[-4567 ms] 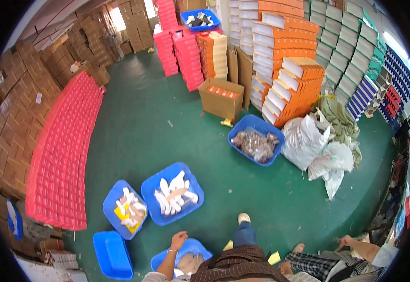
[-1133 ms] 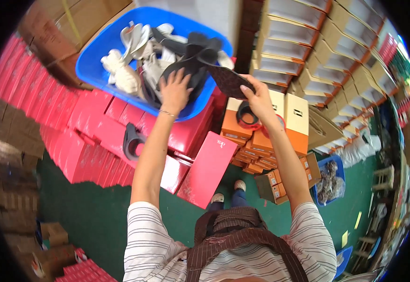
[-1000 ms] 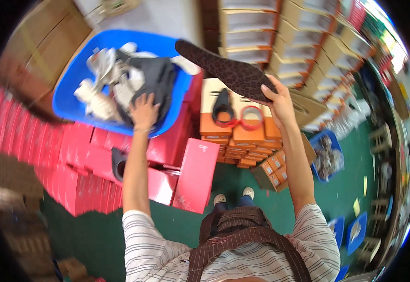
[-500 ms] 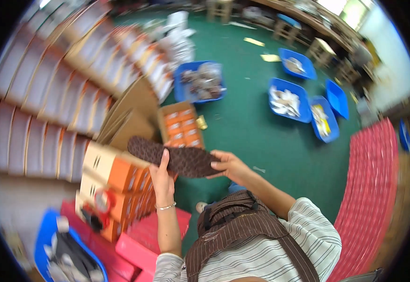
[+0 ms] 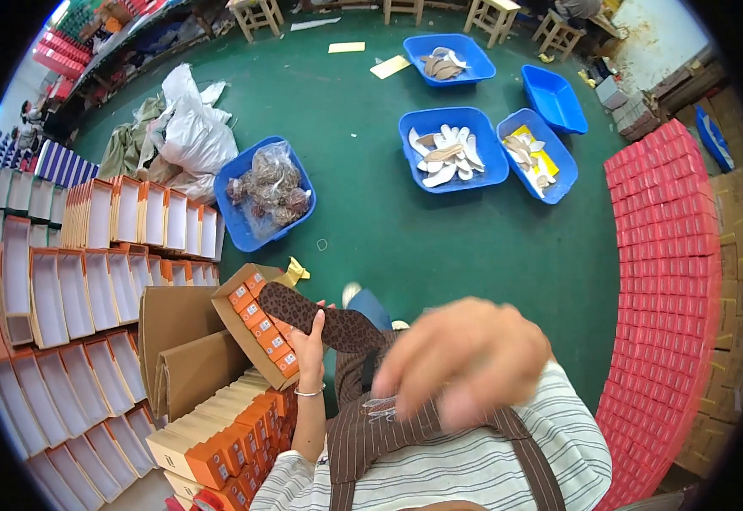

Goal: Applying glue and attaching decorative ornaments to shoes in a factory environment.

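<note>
the step in hand, as far as could be judged, was carrying and handling a single leopard-spotted insole (image 5: 297,312), which the left hand (image 5: 307,345) held out over the person's left side. its thumb lay on top of the piece, and fingertips showed at the far edge, so those fingers were grasping it near its middle. one end reached over the orange boxes (image 5: 262,329) packed in an open carton (image 5: 247,335); the other ran toward the brown pinstriped apron (image 5: 380,447). the right hand (image 5: 473,362) was raised in front of the chest, close to the camera and badly blurred; its fingers looked bent, but whether they were clenched, loose or on the insole's near end could not be told, and nothing was seen in them. flat cardboard sheets (image 5: 186,341) stood beside the carton, and a blue basin of white pieces (image 5: 471,180) sat well apart on the green floor (image 5: 388,247). the next move seemed to call for a steady left grip, since so thin a piece would probably bend, and for keeping the right hand clear of its near end unless both were needed.
</note>
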A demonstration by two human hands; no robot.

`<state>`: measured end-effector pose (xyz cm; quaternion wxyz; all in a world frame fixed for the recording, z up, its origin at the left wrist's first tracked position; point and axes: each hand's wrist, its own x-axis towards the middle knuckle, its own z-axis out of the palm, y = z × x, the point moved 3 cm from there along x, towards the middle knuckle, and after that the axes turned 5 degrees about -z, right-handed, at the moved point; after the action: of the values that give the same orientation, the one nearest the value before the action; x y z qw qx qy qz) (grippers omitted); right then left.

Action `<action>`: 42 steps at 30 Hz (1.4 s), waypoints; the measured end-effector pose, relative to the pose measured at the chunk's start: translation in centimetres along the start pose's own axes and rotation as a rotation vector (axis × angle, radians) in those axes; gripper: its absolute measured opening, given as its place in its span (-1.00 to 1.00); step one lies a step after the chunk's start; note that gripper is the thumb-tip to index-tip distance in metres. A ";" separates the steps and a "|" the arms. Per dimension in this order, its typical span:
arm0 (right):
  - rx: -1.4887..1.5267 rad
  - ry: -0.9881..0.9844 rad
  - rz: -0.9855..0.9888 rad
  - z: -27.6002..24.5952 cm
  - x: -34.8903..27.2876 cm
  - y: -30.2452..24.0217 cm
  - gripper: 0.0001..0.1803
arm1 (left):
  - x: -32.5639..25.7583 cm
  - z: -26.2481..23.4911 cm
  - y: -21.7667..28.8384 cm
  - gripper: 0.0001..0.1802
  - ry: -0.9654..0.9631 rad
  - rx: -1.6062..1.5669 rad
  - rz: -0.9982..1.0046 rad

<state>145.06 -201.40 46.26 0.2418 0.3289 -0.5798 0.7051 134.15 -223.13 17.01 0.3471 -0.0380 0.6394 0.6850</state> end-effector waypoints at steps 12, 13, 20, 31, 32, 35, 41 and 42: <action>-0.032 0.169 -0.233 -24.1 21.5 10.7 -0.71 | 30.4 8.2 17.4 -0.73 0.114 -0.040 0.048; -0.015 0.186 -0.230 -26.7 22.9 11.9 -0.72 | 33.5 9.2 19.4 -0.71 0.088 -0.051 0.079; -0.103 0.215 -0.264 -45.8 29.2 17.7 -0.74 | 53.0 20.3 30.0 -0.69 0.020 -0.010 0.154; 0.004 -0.070 -0.335 -77.9 40.8 28.8 -0.72 | 78.2 33.6 39.8 -0.75 0.096 0.043 0.178; 0.101 -0.090 -0.354 -81.0 42.0 30.3 -0.82 | 80.9 33.8 40.3 -0.75 0.133 0.061 0.194; 0.073 0.380 0.045 -91.0 42.4 35.3 -0.83 | 89.3 37.4 42.9 -0.75 0.186 0.150 0.172; -0.794 0.613 0.887 -112.3 35.5 49.6 -0.87 | 107.9 47.9 53.1 -0.70 0.133 0.045 0.183; -1.007 0.518 0.945 -114.5 34.2 50.5 -0.87 | 111.2 50.5 55.8 -0.70 0.126 0.046 0.185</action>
<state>64.77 -101.60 25.70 0.1630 -0.2840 -0.8375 0.4374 40.63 -126.79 18.32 0.2423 -0.0142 0.6762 0.6956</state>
